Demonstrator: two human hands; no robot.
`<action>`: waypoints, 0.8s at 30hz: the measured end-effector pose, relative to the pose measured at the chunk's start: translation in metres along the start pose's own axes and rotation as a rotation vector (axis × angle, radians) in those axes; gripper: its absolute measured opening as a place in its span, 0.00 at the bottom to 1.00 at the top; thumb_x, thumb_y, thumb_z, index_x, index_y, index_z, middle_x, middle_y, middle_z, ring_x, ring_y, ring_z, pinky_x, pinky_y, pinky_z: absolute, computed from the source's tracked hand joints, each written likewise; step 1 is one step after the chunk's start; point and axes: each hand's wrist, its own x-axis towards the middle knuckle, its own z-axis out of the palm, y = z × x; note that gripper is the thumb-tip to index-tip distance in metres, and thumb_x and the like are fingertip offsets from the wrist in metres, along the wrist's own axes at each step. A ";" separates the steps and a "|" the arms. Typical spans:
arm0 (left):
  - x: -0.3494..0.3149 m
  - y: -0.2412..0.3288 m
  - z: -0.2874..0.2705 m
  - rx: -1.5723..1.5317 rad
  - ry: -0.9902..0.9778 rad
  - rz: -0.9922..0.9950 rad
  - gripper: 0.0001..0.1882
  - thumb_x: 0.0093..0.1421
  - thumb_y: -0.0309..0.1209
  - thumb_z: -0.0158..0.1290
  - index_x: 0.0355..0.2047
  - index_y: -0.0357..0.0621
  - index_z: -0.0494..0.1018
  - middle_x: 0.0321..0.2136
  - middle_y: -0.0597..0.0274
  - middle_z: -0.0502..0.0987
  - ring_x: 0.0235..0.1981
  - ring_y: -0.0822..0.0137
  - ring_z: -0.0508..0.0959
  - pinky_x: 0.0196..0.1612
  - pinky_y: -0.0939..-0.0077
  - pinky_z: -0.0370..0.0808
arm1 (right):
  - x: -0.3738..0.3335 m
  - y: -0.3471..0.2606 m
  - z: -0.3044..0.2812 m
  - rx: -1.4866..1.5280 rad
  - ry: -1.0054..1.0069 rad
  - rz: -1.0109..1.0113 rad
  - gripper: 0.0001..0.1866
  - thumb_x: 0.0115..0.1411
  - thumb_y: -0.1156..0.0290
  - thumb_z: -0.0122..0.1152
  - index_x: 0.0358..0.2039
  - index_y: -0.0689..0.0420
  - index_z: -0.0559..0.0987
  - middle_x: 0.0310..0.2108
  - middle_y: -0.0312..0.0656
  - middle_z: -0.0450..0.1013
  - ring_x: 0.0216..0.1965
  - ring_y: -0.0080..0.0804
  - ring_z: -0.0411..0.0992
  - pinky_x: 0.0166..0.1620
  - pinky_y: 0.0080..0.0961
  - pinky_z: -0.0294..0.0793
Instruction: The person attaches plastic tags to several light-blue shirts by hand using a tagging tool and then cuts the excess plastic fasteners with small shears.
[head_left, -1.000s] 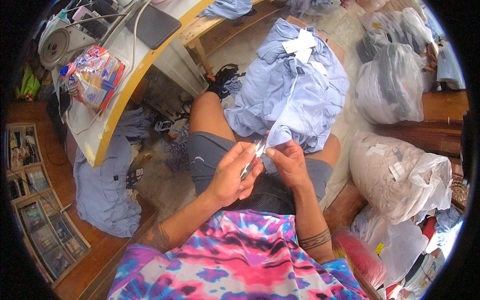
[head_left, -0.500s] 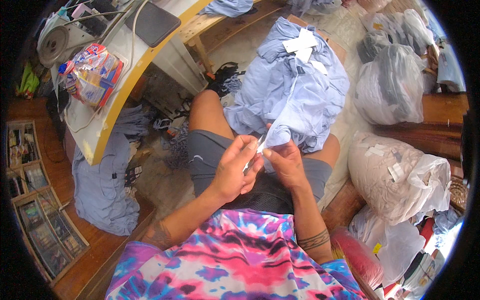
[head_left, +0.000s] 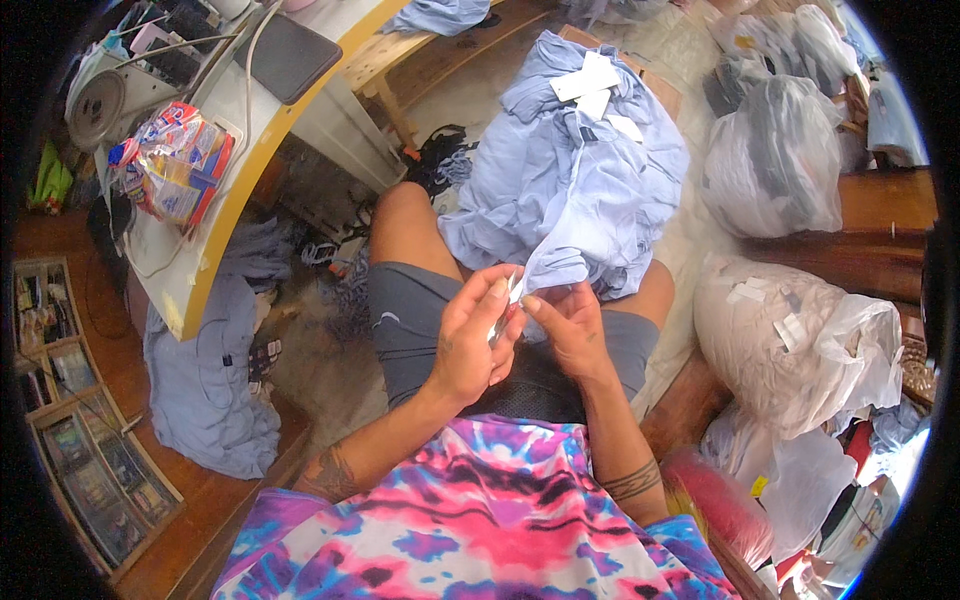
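My left hand (head_left: pixel 472 330) is closed round small silver thread snips (head_left: pixel 514 290), mostly hidden by the fingers, with the pale tip up against the cloth. Close beside it, my right hand (head_left: pixel 570 325) pinches the near end of a light blue garment (head_left: pixel 560 262) between thumb and fingers. The garment trails forward into a heap of light blue garments (head_left: pixel 625 190) between and beyond my knees. White paper tags (head_left: pixel 588 78) lie on top of that heap, by a dark label.
A pale table (head_left: pixel 190 285) with a yellow edge stands at the left, bearing a colourful plastic packet (head_left: pixel 180 165) and a dark mat (head_left: pixel 290 55). More blue cloth (head_left: pixel 205 380) lies below. Stuffed clear bags (head_left: pixel 775 160) and a beige bundle (head_left: pixel 775 345) line the right side.
The view has shifted slightly. Both hands keep their hold on the snips and the cloth and stay close together, with the snips' tip turned a little.
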 end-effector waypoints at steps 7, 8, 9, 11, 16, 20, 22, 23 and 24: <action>-0.003 -0.002 0.000 0.032 -0.016 0.050 0.23 0.77 0.41 0.41 0.64 0.38 0.67 0.27 0.60 0.74 0.09 0.82 0.56 0.09 0.85 0.58 | -0.003 -0.003 -0.002 -0.021 -0.019 0.081 0.25 0.64 0.74 0.69 0.58 0.57 0.68 0.44 0.39 0.75 0.44 0.27 0.75 0.42 0.26 0.78; -0.002 -0.002 -0.001 0.029 -0.020 0.055 0.24 0.77 0.41 0.41 0.64 0.37 0.67 0.27 0.60 0.74 0.09 0.82 0.57 0.09 0.85 0.58 | -0.003 -0.001 -0.004 0.005 -0.033 0.079 0.26 0.64 0.73 0.69 0.58 0.57 0.68 0.44 0.39 0.75 0.43 0.26 0.75 0.41 0.25 0.78; -0.001 -0.002 -0.001 0.027 -0.024 0.060 0.24 0.77 0.41 0.41 0.64 0.36 0.67 0.27 0.60 0.74 0.09 0.82 0.57 0.09 0.85 0.58 | -0.004 0.004 -0.006 0.031 -0.046 0.078 0.26 0.64 0.73 0.69 0.59 0.57 0.68 0.44 0.39 0.75 0.43 0.26 0.75 0.40 0.25 0.77; -0.003 -0.001 0.000 0.040 -0.024 0.045 0.24 0.77 0.41 0.41 0.63 0.37 0.67 0.27 0.60 0.74 0.10 0.82 0.57 0.09 0.85 0.58 | -0.005 0.008 -0.008 0.060 -0.049 0.090 0.27 0.64 0.73 0.69 0.60 0.57 0.67 0.43 0.39 0.75 0.42 0.26 0.74 0.39 0.24 0.76; 0.004 0.004 -0.001 0.035 -0.020 0.054 0.23 0.77 0.42 0.42 0.62 0.37 0.69 0.28 0.61 0.74 0.10 0.82 0.57 0.09 0.85 0.58 | -0.011 0.006 -0.007 0.012 -0.088 0.096 0.29 0.65 0.76 0.66 0.63 0.59 0.65 0.40 0.39 0.75 0.40 0.23 0.73 0.41 0.20 0.73; 0.007 0.020 0.002 0.085 -0.049 0.061 0.23 0.76 0.42 0.43 0.62 0.39 0.69 0.28 0.64 0.73 0.11 0.83 0.58 0.10 0.86 0.58 | -0.014 -0.015 -0.007 0.113 -0.155 0.258 0.29 0.69 0.67 0.64 0.67 0.60 0.66 0.41 0.37 0.76 0.43 0.25 0.73 0.49 0.22 0.73; 0.003 0.014 0.004 0.120 -0.069 0.026 0.23 0.76 0.42 0.44 0.62 0.40 0.70 0.27 0.67 0.72 0.12 0.84 0.59 0.11 0.85 0.58 | -0.009 -0.030 -0.001 0.373 -0.155 0.304 0.28 0.70 0.60 0.62 0.65 0.59 0.69 0.45 0.37 0.76 0.45 0.28 0.73 0.49 0.24 0.74; 0.002 0.012 0.004 0.160 -0.081 0.011 0.23 0.76 0.41 0.45 0.63 0.40 0.69 0.27 0.67 0.72 0.12 0.84 0.60 0.11 0.85 0.59 | -0.005 -0.035 0.003 0.504 -0.153 0.325 0.28 0.71 0.56 0.60 0.64 0.59 0.71 0.46 0.37 0.76 0.47 0.29 0.73 0.49 0.25 0.74; 0.003 0.012 0.004 0.199 -0.089 0.014 0.23 0.76 0.42 0.44 0.64 0.40 0.68 0.27 0.67 0.72 0.12 0.84 0.60 0.12 0.86 0.59 | 0.002 -0.034 0.005 0.539 -0.131 0.347 0.27 0.71 0.54 0.59 0.63 0.58 0.72 0.47 0.38 0.76 0.47 0.29 0.72 0.48 0.26 0.75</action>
